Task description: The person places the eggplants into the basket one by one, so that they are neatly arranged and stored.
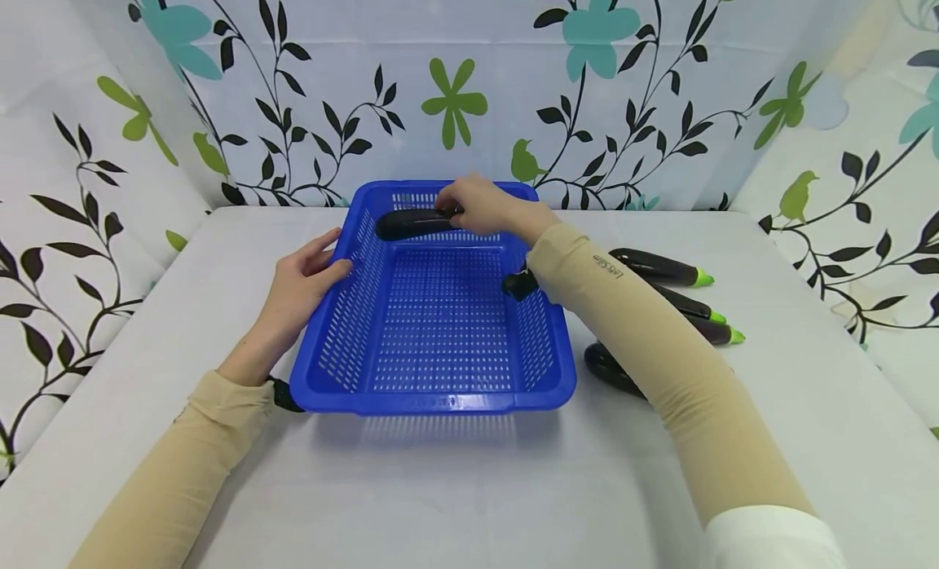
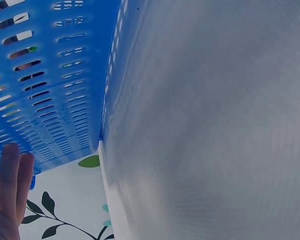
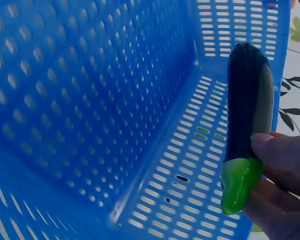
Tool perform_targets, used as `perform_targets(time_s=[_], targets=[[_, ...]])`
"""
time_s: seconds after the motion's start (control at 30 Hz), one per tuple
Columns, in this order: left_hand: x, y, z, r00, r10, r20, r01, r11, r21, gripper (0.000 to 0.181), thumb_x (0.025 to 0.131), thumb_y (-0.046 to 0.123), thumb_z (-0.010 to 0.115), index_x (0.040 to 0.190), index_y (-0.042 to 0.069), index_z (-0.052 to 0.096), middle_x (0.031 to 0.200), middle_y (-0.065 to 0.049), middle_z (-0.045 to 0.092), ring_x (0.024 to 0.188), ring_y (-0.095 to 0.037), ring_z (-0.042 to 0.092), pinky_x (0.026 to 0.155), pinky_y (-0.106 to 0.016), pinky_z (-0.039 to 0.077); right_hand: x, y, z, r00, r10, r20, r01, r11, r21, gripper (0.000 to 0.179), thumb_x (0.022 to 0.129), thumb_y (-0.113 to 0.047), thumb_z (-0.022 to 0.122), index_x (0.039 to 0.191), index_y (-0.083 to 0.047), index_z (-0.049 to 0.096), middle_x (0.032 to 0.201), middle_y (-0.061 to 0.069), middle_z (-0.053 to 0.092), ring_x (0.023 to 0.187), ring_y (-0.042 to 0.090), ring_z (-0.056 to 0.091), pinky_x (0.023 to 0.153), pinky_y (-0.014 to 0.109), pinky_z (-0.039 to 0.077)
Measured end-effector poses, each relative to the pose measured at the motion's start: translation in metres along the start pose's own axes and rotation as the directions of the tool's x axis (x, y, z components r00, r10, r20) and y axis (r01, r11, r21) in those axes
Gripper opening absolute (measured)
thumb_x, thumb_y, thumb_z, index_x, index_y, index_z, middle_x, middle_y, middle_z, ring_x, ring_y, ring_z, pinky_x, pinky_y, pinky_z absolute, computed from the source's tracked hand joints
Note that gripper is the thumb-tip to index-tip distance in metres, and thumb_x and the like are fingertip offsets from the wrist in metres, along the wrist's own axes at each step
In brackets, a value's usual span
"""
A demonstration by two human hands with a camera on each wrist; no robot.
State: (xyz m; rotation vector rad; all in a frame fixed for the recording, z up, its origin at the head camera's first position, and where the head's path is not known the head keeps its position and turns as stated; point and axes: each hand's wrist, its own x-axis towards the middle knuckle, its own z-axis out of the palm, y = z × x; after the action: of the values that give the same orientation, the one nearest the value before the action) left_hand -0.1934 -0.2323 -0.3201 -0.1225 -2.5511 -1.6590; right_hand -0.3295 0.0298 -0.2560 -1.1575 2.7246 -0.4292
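A glossy, dark eggplant with a bright green stem end is pinched near its stem by my right hand, thumb on its near side. It lies crosswise over the far end of a blue perforated plastic basket, whose floor shows bare. At the basket's left rim is my left hand; the thumb laps over the rim. Two of its straight fingers lie along the basket's outer wall in the left wrist view.
Several more eggplants lie on the white table right of the basket, partly hidden by my right forearm. Patterned cloth with leaves and flowers hangs behind the table and along both sides.
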Motion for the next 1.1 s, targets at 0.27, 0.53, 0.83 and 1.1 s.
perform_targets(time_s=[0.27,0.53,0.83,1.1], targets=[[0.0,0.0,0.002,1.0,-0.006,0.008,0.006,1.0,0.008,0.062,0.102,0.031,0.054,0.158,0.016,0.03,0.147,-0.021,0.051,0.12,-0.033,0.06,0.078,-0.01,0.05,0.003,0.011,0.011,0.998,0.05,0.023,-0.051,0.998,0.035,0.038,0.099,-0.002,0.055,0.137,-0.001,0.057,0.131,0.016,0.062,0.123,0.027,0.057,0.106,0.039,0.043],[0.0,0.001,0.001,1.0,-0.008,0.004,0.008,1.0,0.023,0.063,0.102,0.032,0.054,0.158,0.017,0.03,0.146,-0.021,0.052,0.111,-0.016,0.061,0.078,-0.009,0.049,0.005,0.021,0.02,0.996,0.082,0.035,-0.084,0.995,0.058,0.036,0.098,-0.004,0.059,0.133,-0.002,0.061,0.129,0.014,0.064,0.122,0.026,0.057,0.106,0.039,0.043],[0.0,0.001,0.003,1.0,-0.008,0.006,0.008,1.0,0.025,0.063,0.102,0.032,0.054,0.158,0.017,0.03,0.147,-0.021,0.051,0.114,-0.02,0.061,0.078,-0.008,0.049,0.006,0.029,0.026,0.994,0.096,0.048,-0.101,0.989,0.109,0.035,0.096,-0.003,0.062,0.131,-0.001,0.062,0.127,0.014,0.065,0.118,0.025,0.059,0.104,0.037,0.045],[0.0,0.0,0.002,1.0,-0.016,0.006,0.016,1.0,0.018,0.063,0.102,0.032,0.054,0.158,0.018,0.029,0.147,-0.02,0.051,0.108,-0.01,0.06,0.078,-0.008,0.049,0.004,0.031,0.028,0.981,0.149,0.122,-0.166,0.974,0.153,0.033,0.096,-0.002,0.062,0.129,-0.001,0.063,0.125,0.014,0.065,0.117,0.025,0.059,0.104,0.037,0.045]])
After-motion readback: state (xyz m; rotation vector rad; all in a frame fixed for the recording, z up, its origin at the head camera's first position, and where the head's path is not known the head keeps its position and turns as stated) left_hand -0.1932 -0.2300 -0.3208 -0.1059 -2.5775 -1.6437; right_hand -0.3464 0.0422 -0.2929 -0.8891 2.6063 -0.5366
